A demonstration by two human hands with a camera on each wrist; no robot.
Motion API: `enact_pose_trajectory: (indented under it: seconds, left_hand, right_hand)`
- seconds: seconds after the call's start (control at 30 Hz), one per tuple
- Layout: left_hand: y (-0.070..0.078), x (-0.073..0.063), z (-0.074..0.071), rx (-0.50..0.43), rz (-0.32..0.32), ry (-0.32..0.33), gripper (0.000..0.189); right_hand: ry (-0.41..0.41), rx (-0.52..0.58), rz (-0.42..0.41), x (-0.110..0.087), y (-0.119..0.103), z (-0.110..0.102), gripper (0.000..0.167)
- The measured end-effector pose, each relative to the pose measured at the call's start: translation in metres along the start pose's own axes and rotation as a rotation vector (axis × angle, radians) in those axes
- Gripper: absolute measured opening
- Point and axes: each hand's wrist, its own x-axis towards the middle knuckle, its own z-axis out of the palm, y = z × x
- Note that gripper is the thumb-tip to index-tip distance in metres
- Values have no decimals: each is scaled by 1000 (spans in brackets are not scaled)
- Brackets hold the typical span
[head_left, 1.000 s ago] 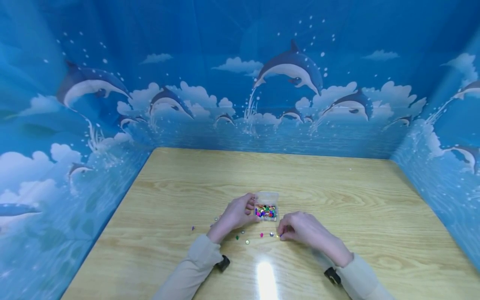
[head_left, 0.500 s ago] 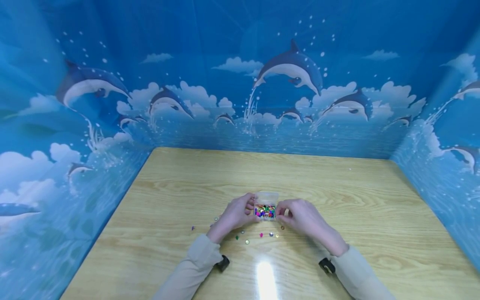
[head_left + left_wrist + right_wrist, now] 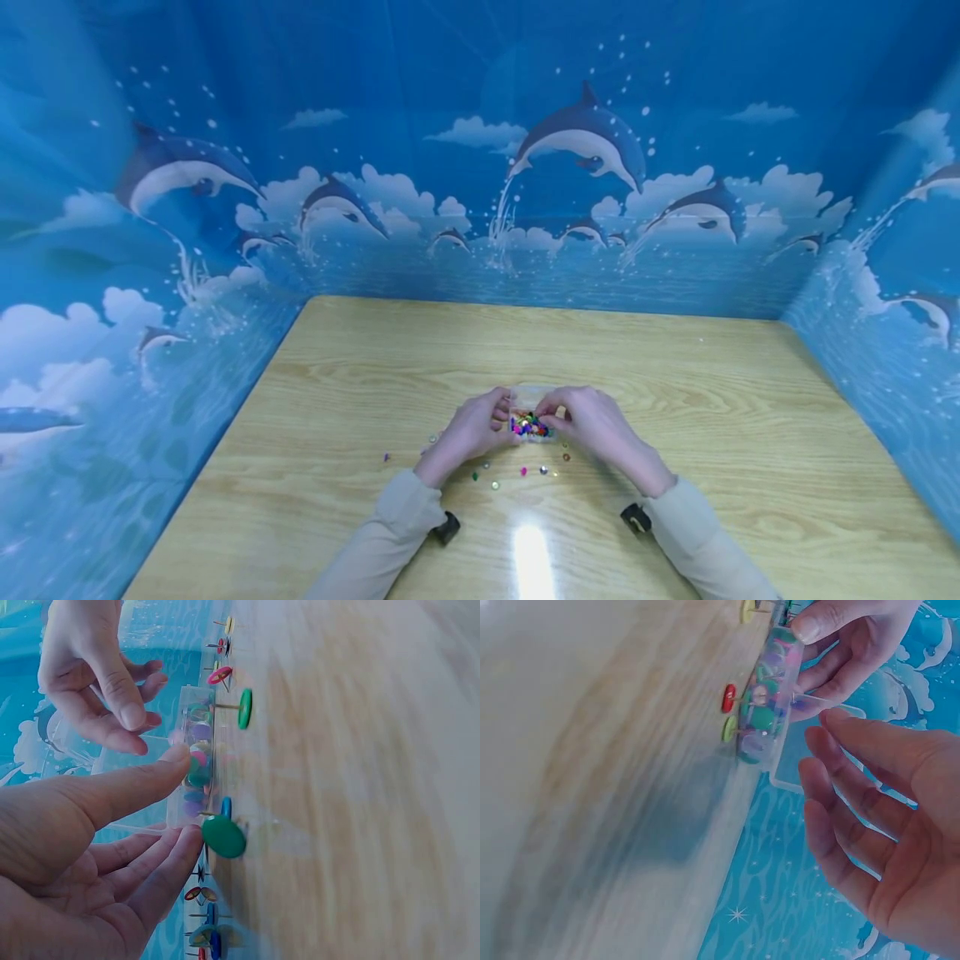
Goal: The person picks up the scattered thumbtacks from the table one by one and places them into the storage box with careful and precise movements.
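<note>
A blue dolphin-print backdrop (image 3: 480, 108) rises behind the wood-grain bench (image 3: 675, 375). A jolt from the left hand (image 3: 474, 427), which grips the left side of the clear box (image 3: 196, 695) at lower centre, could spill it; the loose thumbtacks (image 3: 225, 836) below might prick careless fingers. Mixed-colour tacks (image 3: 527, 427) fill the box, lid raised, while the right hand (image 3: 592, 417) hovers above, fingers loosely bent, holding nothing visible.

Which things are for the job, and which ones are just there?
Probably for the job:
clear box of thumbtacks
loose thumbtacks on the table
left hand, holding the box
right hand, close by

Just there:
dolphin backdrop
black wrist pieces
</note>
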Motion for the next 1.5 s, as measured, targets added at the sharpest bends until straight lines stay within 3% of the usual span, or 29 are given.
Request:
enact_pose_trajectory:
  seconds: [0.3,0.67,0.9,1.2,1.5]
  left_hand:
    - [0,-1,-1,-10,-13,6,68]
    - [-1,-1,0,-7,-14,11,69]
    - [-1,1,2,1,-14,12,69]
    - [-1,1,1,8,1,13,69]
    - [-1,2,1,-2,-5,6,69]
  right_hand:
    - [-3,-29,10,-10,8,-8,9]
    - [-109,-1,25,-18,20,-2,14]
    - [-125,-40,40,-18,21,1,12]
    - [-3,-52,32,-10,15,-7,9]
    - [94,-47,41,1,6,-1,5]
